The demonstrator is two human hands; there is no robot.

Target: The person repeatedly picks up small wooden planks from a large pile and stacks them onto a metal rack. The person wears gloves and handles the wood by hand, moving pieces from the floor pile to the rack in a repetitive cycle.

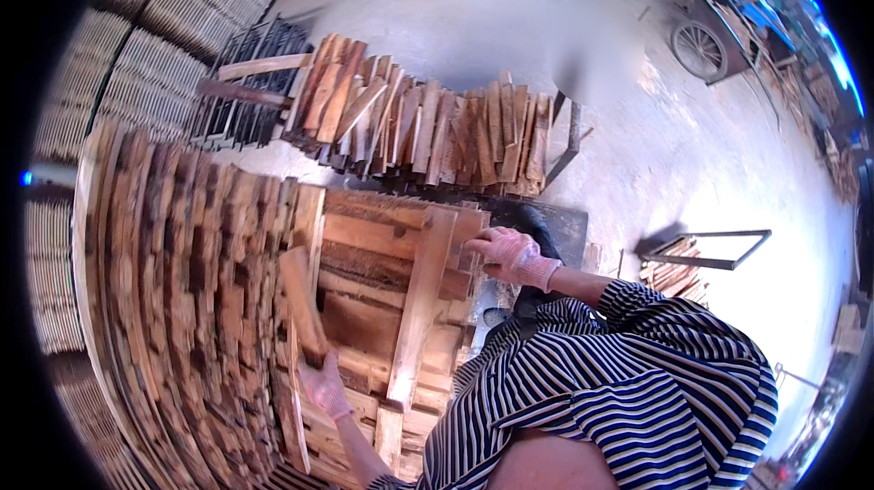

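Note:
My left hand (323, 387), in a pinkish knit glove, is closed around the lower end of a short wooden board (303, 303). The board stands tilted beside the tall stack of planks (191, 308), its upper end leaning toward the stack. My right hand (515, 256), gloved the same way, is at the right edge of a pile of loose boards (364, 237). Its fingers reach leftward over the board ends, slightly bent and apart, with nothing seen held in them. Between my hands, a long pale plank (421, 308) lies lengthwise across the pile.
Beyond the pile stands a row of upright boards (428, 130) on a dark metal rack. High plank stacks (150, 71) line the left. A wheeled cart (710, 39) is at far right. Nearer, a metal frame (715, 258) holds more sticks on the concrete floor (510, 7).

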